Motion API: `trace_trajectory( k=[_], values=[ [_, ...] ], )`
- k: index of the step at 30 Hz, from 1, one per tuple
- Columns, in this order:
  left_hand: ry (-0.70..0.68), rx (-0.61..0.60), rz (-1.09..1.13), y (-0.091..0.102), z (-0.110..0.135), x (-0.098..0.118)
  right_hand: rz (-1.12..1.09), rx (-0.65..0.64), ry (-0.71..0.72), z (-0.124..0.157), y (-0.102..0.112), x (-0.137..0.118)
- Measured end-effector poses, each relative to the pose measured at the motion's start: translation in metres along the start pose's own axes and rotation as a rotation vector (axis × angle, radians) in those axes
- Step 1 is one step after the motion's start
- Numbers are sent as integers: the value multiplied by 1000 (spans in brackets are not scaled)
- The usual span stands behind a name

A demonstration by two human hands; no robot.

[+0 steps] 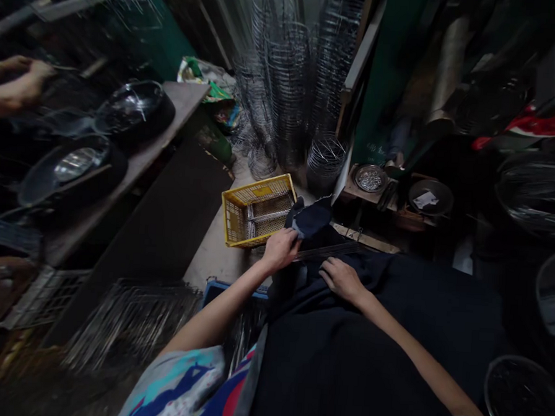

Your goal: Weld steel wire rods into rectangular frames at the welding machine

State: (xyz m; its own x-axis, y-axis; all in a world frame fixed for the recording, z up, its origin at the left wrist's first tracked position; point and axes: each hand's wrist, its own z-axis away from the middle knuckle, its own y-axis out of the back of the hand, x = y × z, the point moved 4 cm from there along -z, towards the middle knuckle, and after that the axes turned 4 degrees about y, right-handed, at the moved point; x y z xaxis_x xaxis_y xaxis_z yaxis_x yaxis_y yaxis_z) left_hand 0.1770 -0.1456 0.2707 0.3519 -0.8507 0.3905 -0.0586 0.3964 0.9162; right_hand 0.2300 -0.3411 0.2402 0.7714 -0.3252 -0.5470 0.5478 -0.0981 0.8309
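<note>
My left hand (281, 248) is closed on the edge of a dark blue cloth (315, 219), beside the near right corner of a yellow plastic basket (260, 187). Several straight metal rods (253, 216) lie in the basket. My right hand (342, 278) is on my lap with its fingers curled into the dark apron (344, 354), whose fabric bunches between my hands. A bundle of thin metal wires (328, 251) runs across just beyond my right hand. What lies under my fingertips is partly hidden.
Tall stacks of wire racks (288, 78) stand behind the basket. A bowl of small metal pieces (371, 178) sits on a stand at right. On the left, another person's hands (30, 83) are over a bench (180, 103) with dark pans. Bent wire pieces (123, 318) lie at lower left.
</note>
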Motion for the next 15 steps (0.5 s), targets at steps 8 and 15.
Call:
trace_trajectory(
  k=[8, 15],
  values=[
    [317, 188, 356, 51, -1, -71, -471, -213, 328, -1, 16, -78],
    [458, 158, 451, -11, -40, -107, -113, 74, 206, -17, 21, -55]
  ],
)
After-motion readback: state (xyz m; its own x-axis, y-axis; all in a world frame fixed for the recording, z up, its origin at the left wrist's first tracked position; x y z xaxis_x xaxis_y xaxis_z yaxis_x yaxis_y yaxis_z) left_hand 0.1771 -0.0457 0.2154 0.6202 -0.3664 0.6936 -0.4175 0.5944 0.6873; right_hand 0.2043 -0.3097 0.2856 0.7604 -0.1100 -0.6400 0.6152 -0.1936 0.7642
